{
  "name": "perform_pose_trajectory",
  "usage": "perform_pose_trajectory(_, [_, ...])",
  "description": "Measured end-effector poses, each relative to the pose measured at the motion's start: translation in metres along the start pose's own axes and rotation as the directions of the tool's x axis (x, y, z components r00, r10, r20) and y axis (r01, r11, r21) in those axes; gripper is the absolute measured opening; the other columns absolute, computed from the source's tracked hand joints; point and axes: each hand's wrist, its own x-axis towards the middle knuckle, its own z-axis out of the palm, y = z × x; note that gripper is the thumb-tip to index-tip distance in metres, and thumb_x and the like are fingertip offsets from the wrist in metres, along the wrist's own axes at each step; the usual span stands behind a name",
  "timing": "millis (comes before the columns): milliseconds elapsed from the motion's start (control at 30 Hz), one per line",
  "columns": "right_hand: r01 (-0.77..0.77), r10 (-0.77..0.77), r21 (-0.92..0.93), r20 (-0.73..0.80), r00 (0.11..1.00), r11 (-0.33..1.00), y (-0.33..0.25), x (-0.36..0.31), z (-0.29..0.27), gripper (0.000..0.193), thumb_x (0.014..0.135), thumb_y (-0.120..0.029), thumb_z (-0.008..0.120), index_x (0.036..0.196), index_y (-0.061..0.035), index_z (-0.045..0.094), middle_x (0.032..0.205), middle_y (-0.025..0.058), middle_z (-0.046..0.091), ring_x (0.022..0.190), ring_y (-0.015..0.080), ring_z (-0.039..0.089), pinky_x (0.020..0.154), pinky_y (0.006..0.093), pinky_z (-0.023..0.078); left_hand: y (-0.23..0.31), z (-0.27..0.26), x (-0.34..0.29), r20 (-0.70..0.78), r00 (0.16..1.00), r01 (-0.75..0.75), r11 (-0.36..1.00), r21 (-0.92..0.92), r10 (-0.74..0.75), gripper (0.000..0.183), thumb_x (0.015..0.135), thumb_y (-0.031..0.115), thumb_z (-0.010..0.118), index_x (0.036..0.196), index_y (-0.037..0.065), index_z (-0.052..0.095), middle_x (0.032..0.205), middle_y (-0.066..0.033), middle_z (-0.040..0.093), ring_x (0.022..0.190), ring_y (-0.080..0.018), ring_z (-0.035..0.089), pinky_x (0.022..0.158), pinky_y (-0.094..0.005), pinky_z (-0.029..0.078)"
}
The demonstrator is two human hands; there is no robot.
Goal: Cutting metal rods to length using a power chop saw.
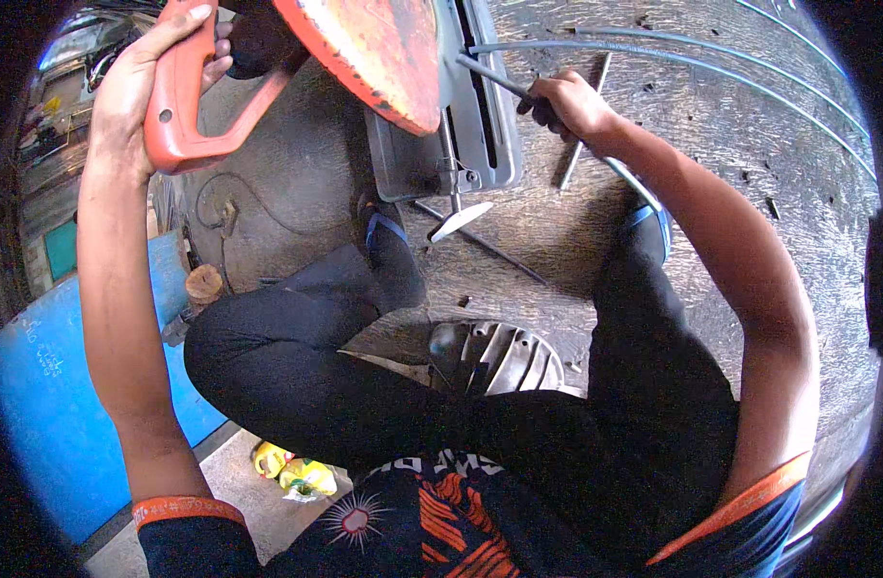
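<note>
My left hand [123,101] is wrapped around the orange D-shaped handle [171,135] of a chop saw, at the upper left. Beside that handle is the saw's worn orange blade guard [388,63], scuffed and chipped along its edge. The guard hangs over the grey metal base [395,159], which has a screw clamp with a crank handle [461,222] at its near end. My right hand [574,104] is closed on a thin dark metal rod [491,75], whose far end reaches the right side of the base. The guard hides the blade.
Long bent rods [711,63] lie across the floor at the right. A short metal bar [586,125] rests under my right hand, another rod [499,252] near the crank. A finned metal piece [499,356] sits between my legs. At the left are a blue panel [65,385] and a cable [258,197].
</note>
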Motion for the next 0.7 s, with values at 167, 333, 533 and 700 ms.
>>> perform_pose_trajectory(167, [-0.168, 0.145, 0.342, 0.092, 0.985, 0.924, 0.000, -0.006, 0.010, 0.023, 0.083, -0.011, 0.045, 0.086, -0.0022, 0.066, 0.059, 0.0012, 0.047, 0.044, 0.0100, 0.044, 0.035, 0.0255, 0.036, 0.002, 0.004, -0.004, 0.017, 0.999, -0.040, 0.996, -0.084, 0.042, 0.037, 0.087, 0.018, 0.061, 0.119, 0.004, 0.051, 0.102, -0.0070, 0.061, 0.090, -0.0147, 0.061, 0.081, -0.0287, 0.052])
perform_pose_trajectory(333, [-0.113, 0.089, 0.335, 0.085, 0.992, 0.935, 0.000, -0.009, 0.014, 0.025, 0.085, -0.013, 0.046, 0.089, -0.0013, 0.067, 0.061, 0.0017, 0.050, 0.047, 0.0085, 0.045, 0.037, 0.0244, 0.037, 0.001, 0.004, -0.002, 0.019, 0.999, -0.035, 0.996, -0.082, 0.037, 0.037, 0.088, 0.018, 0.060, 0.121, 0.004, 0.050, 0.105, -0.0072, 0.061, 0.092, -0.0151, 0.061, 0.082, -0.0291, 0.052])
perform_pose_trajectory(533, [-0.034, 0.009, 0.273, 0.094, 0.995, 0.961, -0.005, -0.011, 0.010, 0.026, 0.087, -0.017, 0.047, 0.089, -0.0009, 0.067, 0.062, 0.0013, 0.051, 0.047, 0.0080, 0.045, 0.037, 0.0258, 0.037, 0.001, 0.002, -0.003, 0.002, 0.999, -0.049, 0.996, -0.078, 0.050, 0.039, 0.087, 0.019, 0.061, 0.122, 0.004, 0.049, 0.107, -0.0079, 0.060, 0.092, -0.0153, 0.061, 0.082, -0.0290, 0.052])
perform_pose_trajectory(700, [0.097, -0.097, -0.037, -0.001, 0.995, 0.995, -0.006, -0.013, 0.008, 0.029, 0.085, -0.024, 0.053, 0.093, -0.0002, 0.067, 0.064, 0.0096, 0.061, 0.054, 0.0186, 0.057, 0.055, 0.0327, 0.048, 0.001, 0.005, -0.003, -0.028, 0.998, -0.052, 0.997, -0.065, 0.051, 0.043, 0.086, 0.020, 0.062, 0.123, 0.004, 0.048, 0.108, -0.0081, 0.060, 0.093, -0.0167, 0.060, 0.085, -0.0299, 0.051])
